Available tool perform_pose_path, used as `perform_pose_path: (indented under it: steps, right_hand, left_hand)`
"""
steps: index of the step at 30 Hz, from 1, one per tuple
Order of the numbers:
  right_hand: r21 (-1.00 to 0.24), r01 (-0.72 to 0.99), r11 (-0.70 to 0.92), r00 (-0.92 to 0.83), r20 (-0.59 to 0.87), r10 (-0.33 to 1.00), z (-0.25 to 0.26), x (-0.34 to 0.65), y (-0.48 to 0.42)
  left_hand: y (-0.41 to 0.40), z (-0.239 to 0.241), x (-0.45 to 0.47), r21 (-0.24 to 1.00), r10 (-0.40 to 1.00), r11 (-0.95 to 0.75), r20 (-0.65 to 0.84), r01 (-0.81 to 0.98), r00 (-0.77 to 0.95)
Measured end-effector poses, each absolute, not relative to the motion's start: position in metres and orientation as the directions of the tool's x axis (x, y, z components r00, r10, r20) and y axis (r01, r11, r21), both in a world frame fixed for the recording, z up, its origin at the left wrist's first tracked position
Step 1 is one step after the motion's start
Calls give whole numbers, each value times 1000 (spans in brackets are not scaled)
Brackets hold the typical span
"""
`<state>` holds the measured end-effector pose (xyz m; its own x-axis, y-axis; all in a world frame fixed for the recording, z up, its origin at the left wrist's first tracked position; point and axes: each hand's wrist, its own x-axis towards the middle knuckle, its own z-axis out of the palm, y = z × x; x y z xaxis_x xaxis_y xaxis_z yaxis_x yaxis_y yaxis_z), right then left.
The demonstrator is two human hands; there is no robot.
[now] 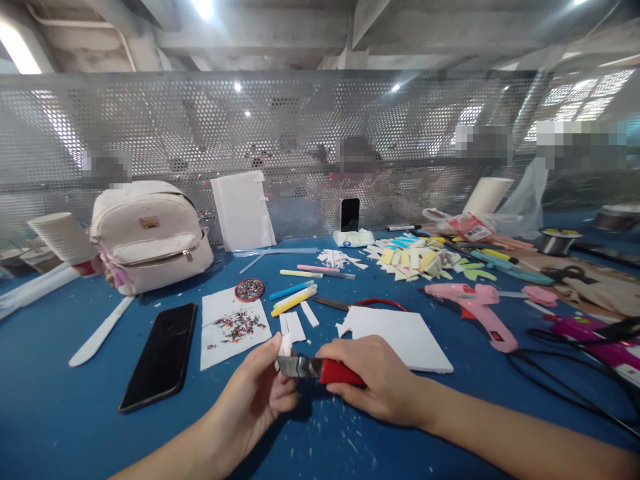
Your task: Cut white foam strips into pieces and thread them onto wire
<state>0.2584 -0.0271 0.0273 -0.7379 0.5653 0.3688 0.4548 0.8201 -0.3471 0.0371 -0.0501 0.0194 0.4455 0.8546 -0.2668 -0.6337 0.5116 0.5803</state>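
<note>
Between the thumb and fingers of my left hand [263, 380] is a small white piece [286, 345], perhaps foam or card. My right hand [380, 377] grips a utility knife by its red handle [343, 373]. The knife's metal blade [295, 367] points left and lies against the lower part of the white piece, close to my left fingertips. A white board [405, 333] with a torn corner lies just beyond my right hand. Small white strips [292, 327] rest on the blue table past my left hand.
At left are a black phone [163, 353], a white plastic knife [100, 333] and a backpack [150, 240]. A paper [213, 347] bears scattered glitter bits. Coloured markers [295, 300] and red-handled scissors [333, 303] lie ahead. Right are a pink glue gun [475, 303], cut scraps [415, 257] and black cables [550, 373].
</note>
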Motion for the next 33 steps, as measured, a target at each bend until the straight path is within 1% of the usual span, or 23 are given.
perform_pose_path:
  steps: [4, 8, 12, 18, 24, 33]
  right_hand:
    - [-333, 448, 830, -746, 372, 552, 27, 258, -27]
    - [-319, 447, 836, -751, 373, 545, 27, 258, -26]
    - [-286, 455, 844, -755, 379, 535, 27, 257, -26]
    - [-214, 465, 859, -751, 419, 511, 25, 256, -28]
    - [-184, 472, 862, -741, 447, 501, 24, 260, -26]
    - [-156, 483, 862, -733, 467, 495, 24, 258, -26]
  left_hand:
    - [-51, 19, 38, 519, 834, 547, -268, -657, 482]
    - [-51, 19, 39, 489, 818, 567, -240, -663, 522]
    - [-50, 18, 40, 485, 814, 571, -232, -662, 532]
    - [-52, 17, 42, 509, 848, 522, -223, -685, 481]
    - [-53, 18, 42, 461, 851, 519, -197, -720, 487]
    - [-53, 19, 44, 429, 835, 542, -183, -722, 519]
